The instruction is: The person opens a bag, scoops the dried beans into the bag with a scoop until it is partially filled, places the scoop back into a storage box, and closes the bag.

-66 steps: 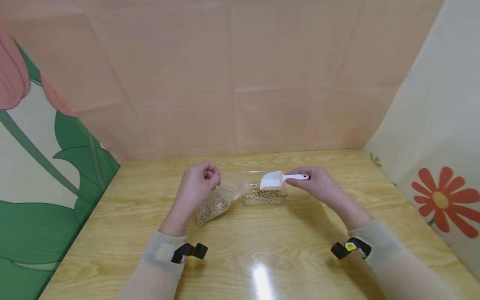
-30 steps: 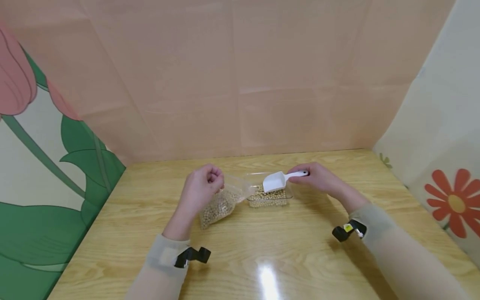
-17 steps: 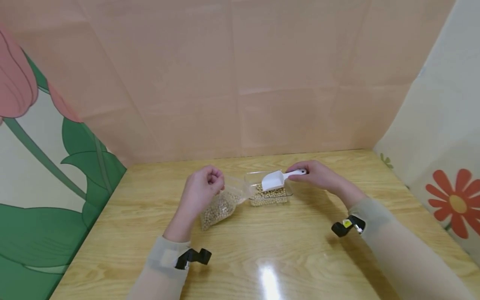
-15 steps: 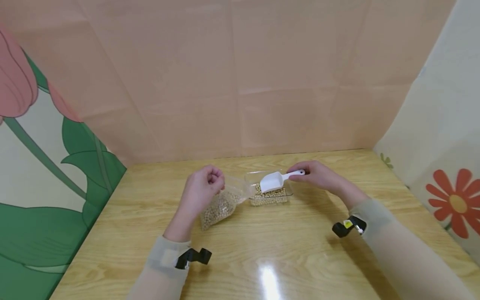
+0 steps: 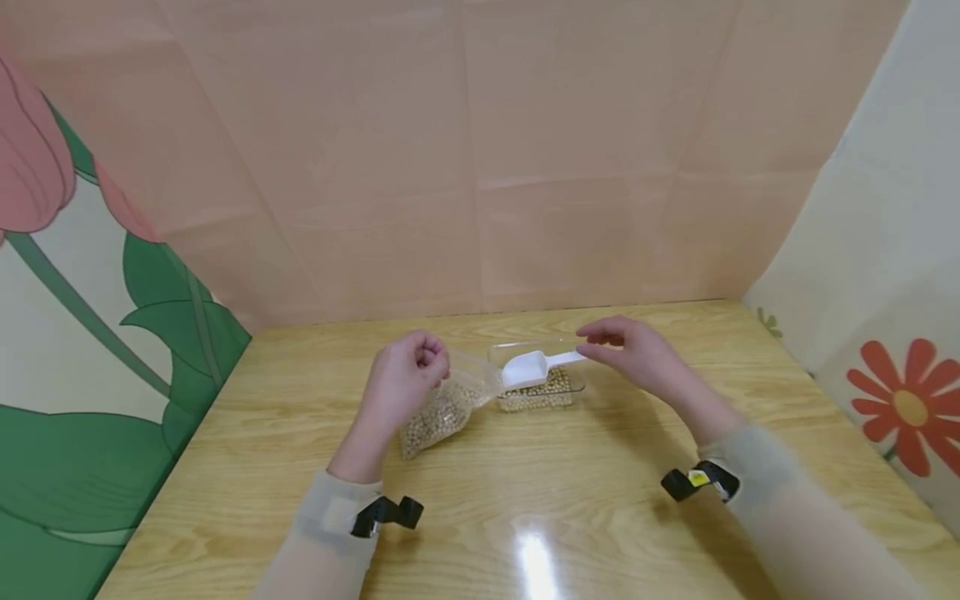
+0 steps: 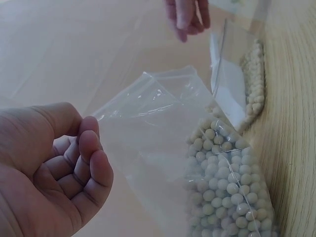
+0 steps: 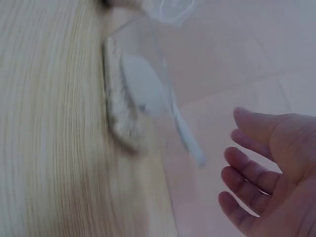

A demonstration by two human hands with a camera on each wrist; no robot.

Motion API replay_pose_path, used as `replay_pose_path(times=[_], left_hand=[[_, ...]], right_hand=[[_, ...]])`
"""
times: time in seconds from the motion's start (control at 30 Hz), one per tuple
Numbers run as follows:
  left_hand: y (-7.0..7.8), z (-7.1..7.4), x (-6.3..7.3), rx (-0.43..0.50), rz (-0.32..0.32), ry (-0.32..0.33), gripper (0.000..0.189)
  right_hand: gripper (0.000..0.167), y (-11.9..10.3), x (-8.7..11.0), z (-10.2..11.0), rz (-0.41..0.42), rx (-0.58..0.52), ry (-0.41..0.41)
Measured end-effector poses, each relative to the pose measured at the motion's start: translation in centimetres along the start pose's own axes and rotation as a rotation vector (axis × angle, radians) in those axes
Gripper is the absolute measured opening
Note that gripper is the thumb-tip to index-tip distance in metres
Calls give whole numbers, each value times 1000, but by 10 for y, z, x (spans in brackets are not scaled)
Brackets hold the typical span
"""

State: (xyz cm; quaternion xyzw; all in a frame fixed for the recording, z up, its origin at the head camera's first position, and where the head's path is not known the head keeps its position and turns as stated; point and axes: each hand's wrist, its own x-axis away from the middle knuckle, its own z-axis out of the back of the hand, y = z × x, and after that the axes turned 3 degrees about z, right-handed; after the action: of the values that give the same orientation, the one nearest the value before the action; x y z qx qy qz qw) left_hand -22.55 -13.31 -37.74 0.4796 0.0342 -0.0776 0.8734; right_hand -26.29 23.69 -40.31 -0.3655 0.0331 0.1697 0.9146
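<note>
My left hand [image 5: 401, 373] pinches the top edge of a clear plastic bag [image 6: 148, 113] between thumb and fingers. Small pale round beans [image 6: 232, 192] fill its lower part, which leans down toward the table. Just right of the bag, a clear rectangular container [image 5: 580, 388] holds more of the same beans. A white scoop [image 5: 527, 368] lies on those beans, its handle sticking out over the right rim. Beside the handle's end is my right hand [image 5: 636, 354], fingers loosely spread; the right wrist view shows a gap between them and the scoop.
Everything stands on a wood-grain table [image 5: 465, 517]. Behind it hangs a pink-beige sheet [image 5: 480, 167]. Flower-printed panels rise on the left and the right [image 5: 810, 333].
My right hand has let go of the scoop and drawn slightly away. The scoop, earlier held over the container, now lies in it, farther left. My left hand keeps its pinch on the bag.
</note>
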Motion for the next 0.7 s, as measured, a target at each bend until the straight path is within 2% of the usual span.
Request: replay_pose_path(times=[0.1, 0.23, 0.37, 0.7], left_hand=[[0, -1, 1, 2, 5, 4, 5], [0, -3, 1, 6, 5, 13, 5], [0, -6, 1, -3, -8, 31, 5], [2, -14, -1, -2, -27, 83, 4]], right_hand=[[37, -13, 5, -6, 38, -28, 60], [32, -31, 12, -20, 72, -117, 74], [29, -45, 16, -38, 64, -226, 43], [33, -74, 17, -83, 75, -394, -71]])
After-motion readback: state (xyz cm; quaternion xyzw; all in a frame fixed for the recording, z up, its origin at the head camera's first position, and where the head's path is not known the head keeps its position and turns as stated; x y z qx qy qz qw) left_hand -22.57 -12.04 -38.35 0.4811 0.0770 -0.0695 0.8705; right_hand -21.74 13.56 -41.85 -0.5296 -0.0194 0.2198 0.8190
